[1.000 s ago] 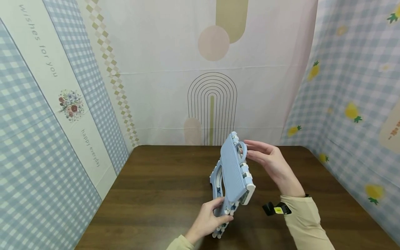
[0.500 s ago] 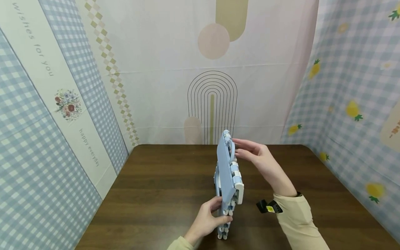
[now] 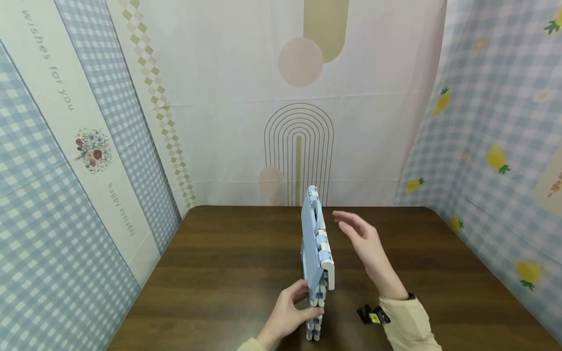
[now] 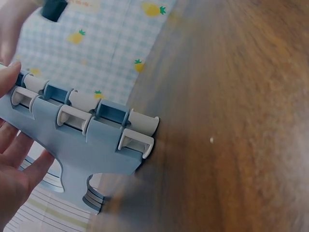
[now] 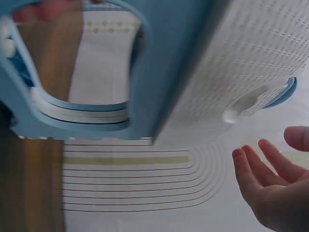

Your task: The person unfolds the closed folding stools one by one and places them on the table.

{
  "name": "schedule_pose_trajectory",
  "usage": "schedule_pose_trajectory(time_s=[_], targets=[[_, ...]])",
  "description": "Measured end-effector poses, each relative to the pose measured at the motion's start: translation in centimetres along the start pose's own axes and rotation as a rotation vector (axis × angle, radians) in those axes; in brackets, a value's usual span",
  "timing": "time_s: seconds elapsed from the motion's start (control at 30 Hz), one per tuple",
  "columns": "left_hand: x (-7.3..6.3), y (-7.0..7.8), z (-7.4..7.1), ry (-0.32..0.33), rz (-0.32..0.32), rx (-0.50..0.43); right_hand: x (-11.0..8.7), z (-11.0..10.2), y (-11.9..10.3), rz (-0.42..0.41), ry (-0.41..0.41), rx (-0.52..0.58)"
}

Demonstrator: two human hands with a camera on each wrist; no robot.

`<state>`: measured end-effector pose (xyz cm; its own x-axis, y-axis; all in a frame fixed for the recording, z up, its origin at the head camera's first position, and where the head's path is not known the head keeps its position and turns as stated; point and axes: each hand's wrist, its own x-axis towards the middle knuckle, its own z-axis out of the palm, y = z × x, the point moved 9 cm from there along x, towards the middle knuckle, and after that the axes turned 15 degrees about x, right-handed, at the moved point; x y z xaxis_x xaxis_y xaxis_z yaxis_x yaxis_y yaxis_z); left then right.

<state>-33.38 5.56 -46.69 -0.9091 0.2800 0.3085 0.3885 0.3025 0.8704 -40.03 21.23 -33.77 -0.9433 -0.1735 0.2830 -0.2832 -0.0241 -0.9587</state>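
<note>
A light-blue and white plastic folding stool [image 3: 310,248], folded to a narrow upright shape, stands at the middle of the table. My left hand [image 3: 287,310] grips its near lower edge, with the thumb on one side and the fingers on the other. In the left wrist view, hinged white and blue segments of the stool [image 4: 91,128] show beside the hand. Just right of the stool, my right hand [image 3: 361,239] hovers apart from it with loosely bent fingers and nothing in them. The right wrist view shows the stool's white ribbed underside [image 5: 241,63] and its leg cutout.
Under the stool lies a dark brown wooden table [image 3: 219,273]. A white printed cloth [image 3: 219,146] hangs behind its far edge. Blue checked cloths hang at the left and right sides. A black strap with a small device [image 3: 373,314] sits at the right wrist.
The stool has folded narrower and turned more edge-on, its top swinging left. My right hand has let go of the stool's handle side and drawn back. The left hand keeps its grip.
</note>
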Motion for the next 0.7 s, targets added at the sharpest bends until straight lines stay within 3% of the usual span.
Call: schedule_pose_trajectory(time_s=[0.1, 0.2, 0.3, 0.43, 0.57, 0.7], targets=[[-0.4, -0.2, 0.0, -0.008, -0.013, -0.007, -1.9, 0.7, 2.2, 0.004, -0.117, 0.005], [-0.7, -0.3, -0.1, -0.015, -0.018, -0.014, -4.5, 2.1, 3.8, -0.034, -0.281, 0.059], [-0.8, -0.5, -0.2, -0.027, -0.028, -0.015, -6.9, 3.2, 5.0, -0.062, -0.388, 0.134], [-0.7, -0.4, -0.4, -0.034, -0.028, -0.008, -8.8, 3.8, 6.6, -0.002, -0.39, 0.161], [-0.7, -0.2, -0.4, -0.045, -0.011, 0.004, -9.9, 4.3, 8.0, 0.108, -0.321, 0.138], [-0.9, -0.3, -0.2, -0.054, -0.021, 0.007, -10.3, 4.7, 8.7, 0.134, -0.243, 0.091]])
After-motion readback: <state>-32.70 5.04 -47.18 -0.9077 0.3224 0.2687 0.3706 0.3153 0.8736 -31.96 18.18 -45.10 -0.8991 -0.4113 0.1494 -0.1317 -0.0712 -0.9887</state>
